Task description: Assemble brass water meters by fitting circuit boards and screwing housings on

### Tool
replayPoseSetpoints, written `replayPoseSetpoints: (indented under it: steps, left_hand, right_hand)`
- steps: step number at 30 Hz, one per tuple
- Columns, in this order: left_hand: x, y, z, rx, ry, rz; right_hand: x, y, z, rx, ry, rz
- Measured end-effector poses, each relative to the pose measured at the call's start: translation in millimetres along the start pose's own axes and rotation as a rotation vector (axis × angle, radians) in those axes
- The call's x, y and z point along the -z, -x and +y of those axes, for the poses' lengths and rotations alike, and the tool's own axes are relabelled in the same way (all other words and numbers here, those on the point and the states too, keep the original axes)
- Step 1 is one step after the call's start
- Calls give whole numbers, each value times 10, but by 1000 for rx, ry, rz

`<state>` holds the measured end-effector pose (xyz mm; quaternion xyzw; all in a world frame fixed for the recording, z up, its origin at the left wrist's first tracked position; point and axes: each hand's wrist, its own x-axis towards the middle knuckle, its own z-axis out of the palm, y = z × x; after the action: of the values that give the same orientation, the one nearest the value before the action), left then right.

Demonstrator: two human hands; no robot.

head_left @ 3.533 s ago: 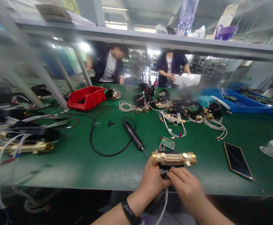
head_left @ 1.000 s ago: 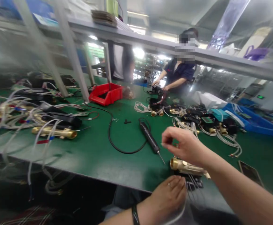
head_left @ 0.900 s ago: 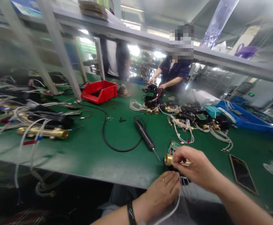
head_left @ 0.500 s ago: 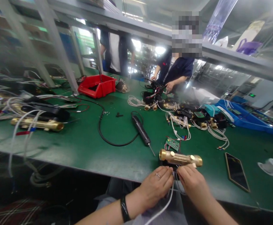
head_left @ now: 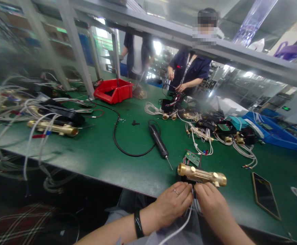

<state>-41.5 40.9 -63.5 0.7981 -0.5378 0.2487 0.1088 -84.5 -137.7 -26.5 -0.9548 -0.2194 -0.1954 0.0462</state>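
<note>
A brass pipe fitting (head_left: 202,175) lies near the table's front edge, with a black part mostly hidden beneath it. My left hand (head_left: 175,202) is closed at the near side of the fitting, fingertips pressed on the cables at the black part. Close against it, my right hand (head_left: 212,200) has its fingers pinched on the same cables. A white cable (head_left: 181,228) runs down from between the hands toward my lap. Just behind the fitting sits a green circuit board (head_left: 192,158) with thin wires. The cable ends are hidden by my fingers.
A black electric screwdriver (head_left: 159,141) lies left of the board, its cord looping leftward. A phone (head_left: 266,195) rests at right. Beyond are a red bin (head_left: 114,95), wired brass assemblies (head_left: 53,128) and a blue tray (head_left: 278,136). Two people stand across the table.
The view has shifted, so the table items appear farther right. My hands stay at the fitting, their fingertips slightly closer together. The person opposite has moved their hands.
</note>
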Motion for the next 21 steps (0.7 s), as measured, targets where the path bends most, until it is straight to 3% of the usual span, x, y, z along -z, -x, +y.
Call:
replayPoseSetpoints:
  steps: [6,9,12,14,16,18,21]
  left_hand:
    - [-2,11,-2,2,-7,4]
    - [51,-15,6,-2,-9,-35]
    - [83,-62,34,45,-11,-71]
    - [62,-95,62,80,-23,-84]
    - [12,-124,91,93,-47,-70]
    - [-41,-145,116,97,-74,-52]
    - [-89,-162,138,114,-100,-67]
  right_hand:
    - [-102,147,-20,-59,-70,121]
    - [106,157,-1,-206,-180,213]
    - [476,12,62,-438,-237,338]
    - [692,-217,114,-510,-267,405]
    - [795,-569,159,-473,-346,407]
    - [748,-1033,182,-396,-454,287]
    - [446,-1808,136,-306,-540,51]
